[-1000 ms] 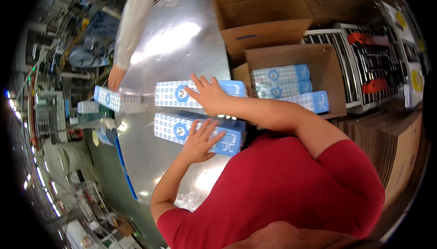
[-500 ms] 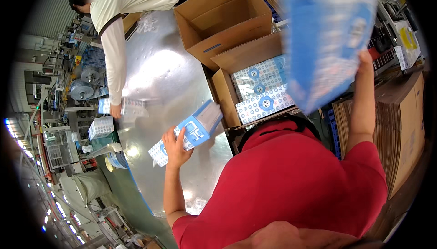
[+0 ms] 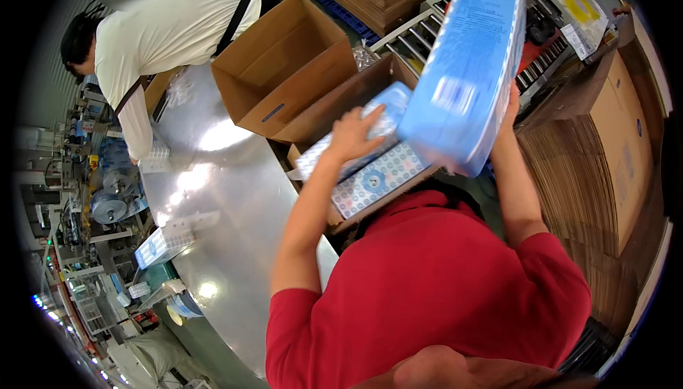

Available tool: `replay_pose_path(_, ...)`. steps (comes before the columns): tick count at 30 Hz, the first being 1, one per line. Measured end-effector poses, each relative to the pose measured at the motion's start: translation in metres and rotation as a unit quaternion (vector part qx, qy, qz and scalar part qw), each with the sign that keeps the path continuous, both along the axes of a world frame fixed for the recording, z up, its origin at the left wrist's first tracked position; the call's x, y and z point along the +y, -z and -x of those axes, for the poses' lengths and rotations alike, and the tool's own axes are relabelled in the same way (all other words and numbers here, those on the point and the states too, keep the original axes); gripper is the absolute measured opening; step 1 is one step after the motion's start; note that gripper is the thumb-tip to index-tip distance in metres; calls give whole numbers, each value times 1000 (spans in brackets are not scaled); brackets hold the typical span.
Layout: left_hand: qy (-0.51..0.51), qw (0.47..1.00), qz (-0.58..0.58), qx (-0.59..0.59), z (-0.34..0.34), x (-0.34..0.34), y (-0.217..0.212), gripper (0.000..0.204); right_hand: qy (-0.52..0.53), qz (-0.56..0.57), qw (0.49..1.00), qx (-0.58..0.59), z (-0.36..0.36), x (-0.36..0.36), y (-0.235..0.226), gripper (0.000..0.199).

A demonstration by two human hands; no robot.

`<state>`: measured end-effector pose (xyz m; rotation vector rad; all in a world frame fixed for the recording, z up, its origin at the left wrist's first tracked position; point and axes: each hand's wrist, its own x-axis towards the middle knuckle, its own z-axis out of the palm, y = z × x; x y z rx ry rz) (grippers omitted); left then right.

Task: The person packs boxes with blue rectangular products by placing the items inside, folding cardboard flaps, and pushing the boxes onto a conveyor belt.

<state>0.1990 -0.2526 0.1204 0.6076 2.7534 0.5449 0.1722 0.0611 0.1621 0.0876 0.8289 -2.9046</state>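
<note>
Head view: right hand [image 3: 506, 115] holds a large blue plastic-wrapped pack [image 3: 466, 61] raised upright above the open brown cardboard box [image 3: 356, 97], probably to keep the opening free. Its fingers are mostly hidden behind the pack, seemingly wrapped on its far edge; grip looks closed. Left hand [image 3: 352, 135] lies fingers spread, flat on a smaller blue-and-white patterned pack [image 3: 370, 175] lying in that box, likely pressing it into place. A second empty open carton [image 3: 281, 69] sits just beside, on the shiny metal table [image 3: 228, 218].

Bright overhead glare on steel table [image 3: 213, 175] (fisheye-bent), dark rim
</note>
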Motion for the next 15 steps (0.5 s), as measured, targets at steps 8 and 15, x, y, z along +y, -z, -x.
replay_pose_path(8,-13,952,14,305,-51,8,111,50,-198,-592,592,511,5,-103,-79,73)
replay_pose_path(15,-30,982,20,186,-64,-7,45,58,-163,-755,261,580,37,-160,74,68)
